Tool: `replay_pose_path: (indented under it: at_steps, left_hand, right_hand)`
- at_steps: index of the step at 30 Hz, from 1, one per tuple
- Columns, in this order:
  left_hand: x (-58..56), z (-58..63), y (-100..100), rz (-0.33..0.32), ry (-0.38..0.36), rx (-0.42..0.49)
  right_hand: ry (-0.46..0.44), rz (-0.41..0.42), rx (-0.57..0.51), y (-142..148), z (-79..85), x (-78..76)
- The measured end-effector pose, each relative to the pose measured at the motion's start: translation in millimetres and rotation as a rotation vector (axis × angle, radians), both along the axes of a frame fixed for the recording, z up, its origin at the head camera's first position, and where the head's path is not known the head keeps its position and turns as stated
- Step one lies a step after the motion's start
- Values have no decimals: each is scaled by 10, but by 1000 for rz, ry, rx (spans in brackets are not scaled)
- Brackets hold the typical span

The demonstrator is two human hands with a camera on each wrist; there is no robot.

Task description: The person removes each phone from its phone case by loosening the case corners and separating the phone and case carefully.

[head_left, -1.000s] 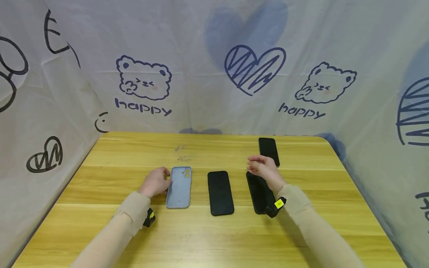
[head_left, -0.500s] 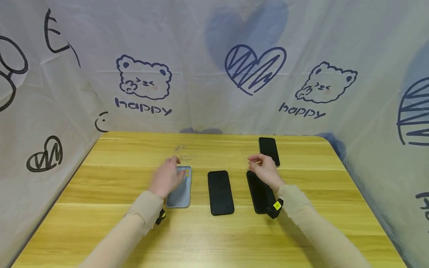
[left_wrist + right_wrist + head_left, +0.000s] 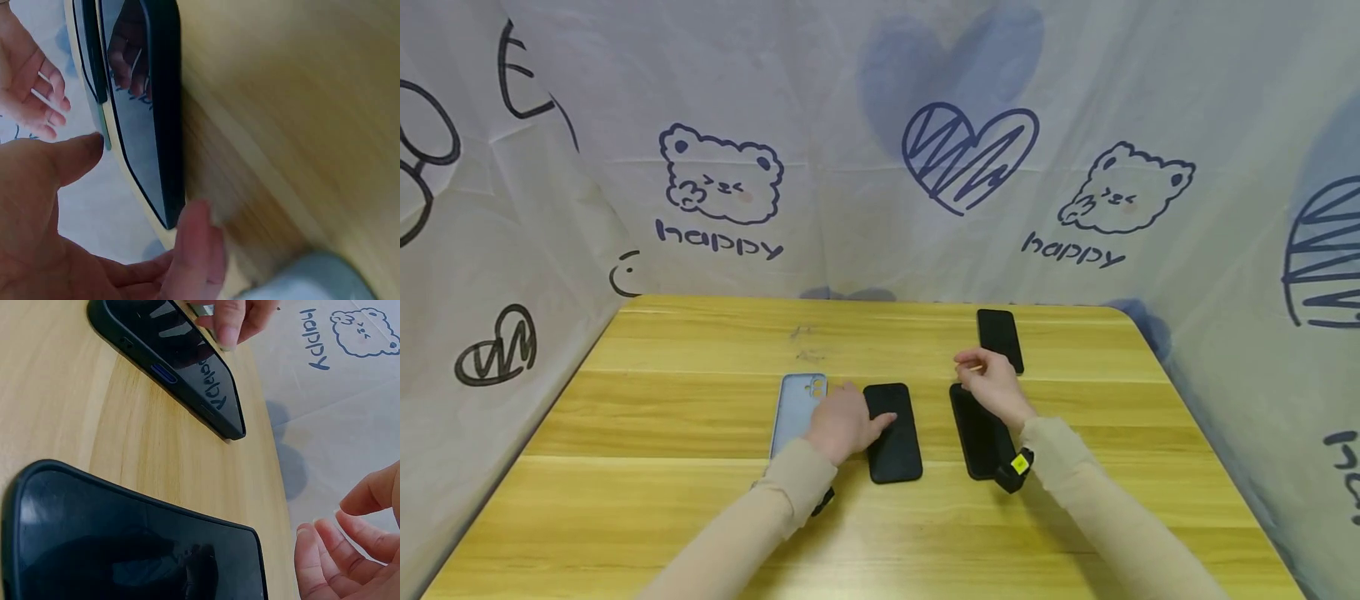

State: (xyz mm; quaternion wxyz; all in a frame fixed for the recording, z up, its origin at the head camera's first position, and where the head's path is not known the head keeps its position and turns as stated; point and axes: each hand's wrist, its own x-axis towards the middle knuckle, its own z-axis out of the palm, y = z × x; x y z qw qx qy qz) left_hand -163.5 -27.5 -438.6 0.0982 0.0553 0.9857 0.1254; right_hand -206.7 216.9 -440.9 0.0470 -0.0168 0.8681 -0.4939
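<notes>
The left hand (image 3: pixel 841 423) hovers at the left edge of the middle black phone (image 3: pixel 897 454), its thumb stretched over the screen and its fingers along the side. In the left wrist view the thumb and fingers (image 3: pixel 194 244) are spread on either side of the phone's end, gripping nothing. The light blue phone case (image 3: pixel 792 412) lies to the left, partly covered by this hand. Over the top end of the right-hand black phone (image 3: pixel 976 437) hangs the right hand (image 3: pixel 996 385), fingers loosely bent. The right wrist view shows nothing between its fingertips (image 3: pixel 306 540).
Another black phone (image 3: pixel 1000 337) lies farther back on the wooden table (image 3: pixel 700 517), just beyond the right hand. A printed white cloth (image 3: pixel 850 242) rises behind the table and at both sides. Each wrist wears a small black camera.
The left hand has left the blue case's left edge, crossed over the case to the right and come to the middle phone. The right hand stays nearly still.
</notes>
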Motion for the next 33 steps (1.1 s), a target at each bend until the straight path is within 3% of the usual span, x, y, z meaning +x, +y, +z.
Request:
replay_pose_path:
  at_steps: [14, 21, 33]
  left_hand:
    - [-30, -66, 295, 53, -73, -138]
    - [-61, -55, 360, 86, -78, -98]
    - [-148, -45, 368, 81, -119, 24]
  right_hand:
    - [-25, -6, -39, -23, -46, 6]
    - [-19, -5, -61, -28, -63, 11]
    - [-44, -21, -87, -32, -63, 9]
